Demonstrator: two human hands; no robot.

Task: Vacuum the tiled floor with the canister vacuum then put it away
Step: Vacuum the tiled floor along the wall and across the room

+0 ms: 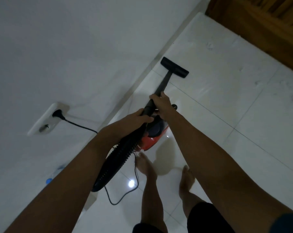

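Canister vacuum (pixel 153 137): red body with a dark round panel on top, sitting on the floor just ahead of the person's bare feet, partly hidden behind the arms and hose.
Hose (pixel 118 158): thick, black and ribbed, looping from the near left up to the wand under the left forearm.
Wand (pixel 160 88): straight black tube running from the hands away to the floor head.
Floor head (pixel 174 67): wide, flat and black, lying on the tiles close to the foot of the wall, far from the person.
Left hand (pixel 137 117): fingers wrapped round the lower, thicker end of the wand where the hose joins.
Right hand (pixel 160 104): curled round the wand just beyond the left hand, closed tight on it.
Tiled floor (pixel 226 101): glossy white tiles with thin dark joints; a lamp glare shows near the feet.
Power cord (pixel 80 126): black, running from a plug in the wall socket (pixel 49 117) on the left down to the floor, where it curls beside the left foot.
Wall (pixel 66 47): plain white, on the left.
Wooden door (pixel 268 29): brown, at the far right.
Container: a clear bottle with a blue cap (pixel 54 176) stands by the wall at the near left; its contents cannot be made out.
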